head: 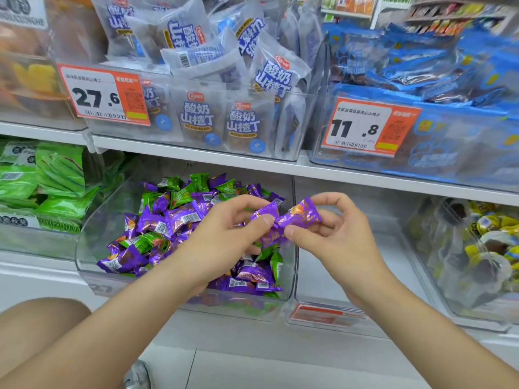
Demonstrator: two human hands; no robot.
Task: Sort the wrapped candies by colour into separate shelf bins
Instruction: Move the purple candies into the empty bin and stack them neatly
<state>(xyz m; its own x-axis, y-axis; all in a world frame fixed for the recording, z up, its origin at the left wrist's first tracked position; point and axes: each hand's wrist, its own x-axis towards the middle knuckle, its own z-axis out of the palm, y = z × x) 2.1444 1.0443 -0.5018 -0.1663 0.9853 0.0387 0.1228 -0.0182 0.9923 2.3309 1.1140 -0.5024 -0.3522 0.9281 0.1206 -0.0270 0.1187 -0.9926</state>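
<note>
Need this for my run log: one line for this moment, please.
left hand: pinches purple candies | right hand: pinches same candies | bin: mixed green and purple candies

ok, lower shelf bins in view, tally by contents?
mixed purple and green candy bin: 1
green packet bin: 1
yellow-wrapped sweets bin: 1
bin with nothing visible inside: 1
Total: 4

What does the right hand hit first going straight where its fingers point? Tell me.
Likely the left hand: the right hand, pinching a purple candy, points left at it, almost touching. Depth is hard to judge.
</note>
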